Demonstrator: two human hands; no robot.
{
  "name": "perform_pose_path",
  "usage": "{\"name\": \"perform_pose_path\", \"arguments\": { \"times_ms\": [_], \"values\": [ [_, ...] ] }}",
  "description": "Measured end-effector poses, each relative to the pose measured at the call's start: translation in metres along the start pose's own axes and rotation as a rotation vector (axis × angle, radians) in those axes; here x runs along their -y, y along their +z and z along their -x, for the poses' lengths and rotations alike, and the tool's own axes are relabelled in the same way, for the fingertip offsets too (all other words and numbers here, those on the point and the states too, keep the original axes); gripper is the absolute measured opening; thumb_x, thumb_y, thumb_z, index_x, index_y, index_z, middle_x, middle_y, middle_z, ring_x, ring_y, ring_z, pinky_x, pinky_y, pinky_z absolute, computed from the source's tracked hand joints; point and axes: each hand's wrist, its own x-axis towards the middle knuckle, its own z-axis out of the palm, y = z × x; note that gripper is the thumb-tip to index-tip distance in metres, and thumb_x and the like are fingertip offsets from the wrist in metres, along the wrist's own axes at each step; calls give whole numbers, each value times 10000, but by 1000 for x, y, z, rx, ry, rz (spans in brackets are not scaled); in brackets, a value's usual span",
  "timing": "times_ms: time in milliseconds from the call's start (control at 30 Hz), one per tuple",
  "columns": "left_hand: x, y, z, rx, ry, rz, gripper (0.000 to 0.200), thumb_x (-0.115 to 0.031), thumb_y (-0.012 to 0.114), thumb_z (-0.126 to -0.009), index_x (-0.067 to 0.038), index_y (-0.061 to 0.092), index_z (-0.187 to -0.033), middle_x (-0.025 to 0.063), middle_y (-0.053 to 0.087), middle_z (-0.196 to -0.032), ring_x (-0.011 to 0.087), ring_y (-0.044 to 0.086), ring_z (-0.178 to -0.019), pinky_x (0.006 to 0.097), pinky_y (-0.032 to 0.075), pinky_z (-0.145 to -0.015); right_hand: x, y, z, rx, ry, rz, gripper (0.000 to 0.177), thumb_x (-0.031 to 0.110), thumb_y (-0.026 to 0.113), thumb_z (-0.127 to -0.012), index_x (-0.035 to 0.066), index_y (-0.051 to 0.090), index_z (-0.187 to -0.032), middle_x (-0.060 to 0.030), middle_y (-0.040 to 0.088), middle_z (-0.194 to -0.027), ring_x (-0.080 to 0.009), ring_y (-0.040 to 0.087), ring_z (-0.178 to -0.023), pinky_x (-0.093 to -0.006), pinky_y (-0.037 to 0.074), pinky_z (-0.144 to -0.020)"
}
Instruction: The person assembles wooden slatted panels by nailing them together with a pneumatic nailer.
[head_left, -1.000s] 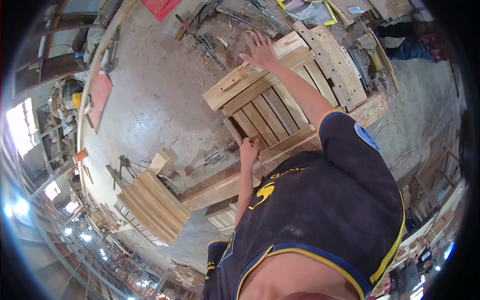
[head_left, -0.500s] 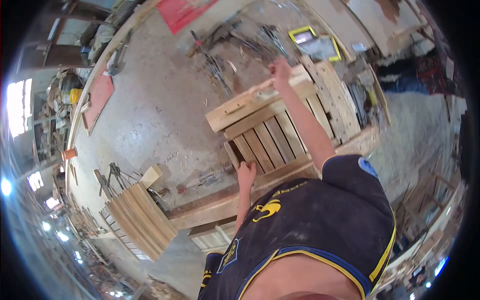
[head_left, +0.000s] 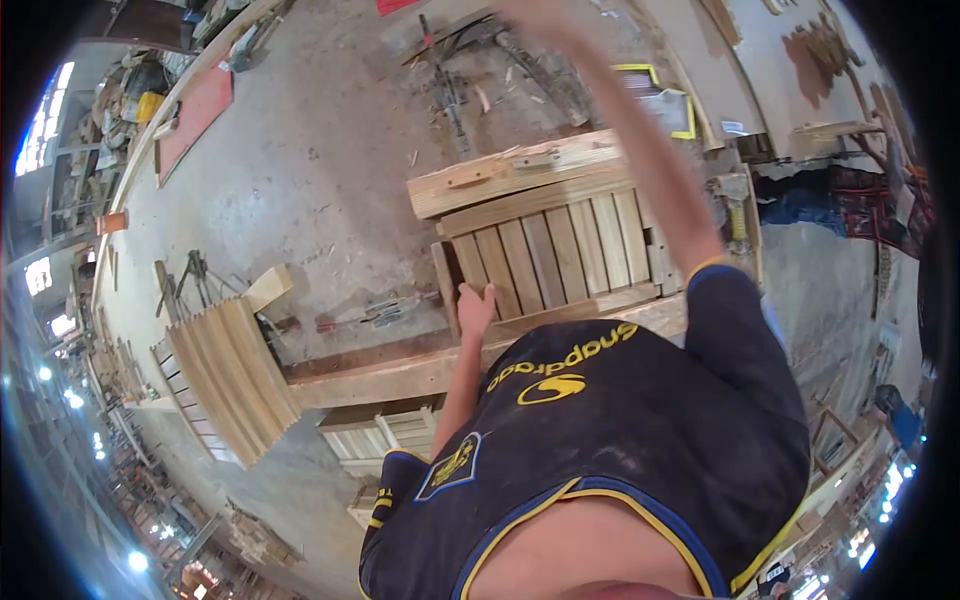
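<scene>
Grey workshop floor [head_left: 280,190], bright windows [head_left: 45,120], glowing lights [head_left: 137,561]

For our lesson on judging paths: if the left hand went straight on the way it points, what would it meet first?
Running along the wooden slats at its fingers, the left hand would probably first meet the far rail; depth is unclear, so it might pass over.

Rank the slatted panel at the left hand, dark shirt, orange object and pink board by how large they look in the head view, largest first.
1. Dark shirt
2. Slatted panel
3. Pink board
4. Orange object
</scene>
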Motion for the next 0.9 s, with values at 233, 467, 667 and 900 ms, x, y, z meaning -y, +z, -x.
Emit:
{"name": "perform_pose_path", "arguments": {
  "times_ms": [233, 467, 667, 900],
  "values": [
    [10, -15, 0, 61, 65, 93, 576, -457, 671, -789, -30, 477, -1123, 276, 628, -942, 462, 594, -928, 477, 482, -765, -79, 163, 229, 89, 299, 358, 704, 550, 470, -842, 46, 401, -1329, -221, 360, -1406, -406, 305, -1314, -602, 250, -1017],
    [5, -47, 1, 148, 4, 53, 696, -469, 675, -779, 33, 473, -1217, 301, 600, -1059, 449, 568, -1026, 446, 465, -844, -77, 155, 224, 270, 371, 400, 767, 587, 435, -848, 108, 283, -1428, -163, 297, -1470, -334, 241, -1371, -531, 190, -1081],
    [-1, -55, 2, 177, 33, 43, 575, -436, 672, -784, 43, 540, -1073, 277, 623, -1013, 428, 599, -974, 451, 484, -802, -87, 161, 218, 305, 362, 437, 788, 598, 445, -836, 102, 284, -1426, -144, 294, -1477, -308, 232, -1380, -529, 173, -1087],
    [-13, -16, -16, 228, 43, -348, 577, -457, 641, -791, 87, 568, -969, 293, 633, -897, 404, 623, -915, 459, 506, -789, -86, 156, 218, 365, 360, 465, 758, 592, 411, -848, 95, 325, -1413, -154, 281, -1483, -321, 215, -1385, -552, 132, -1099]
  ]
}}
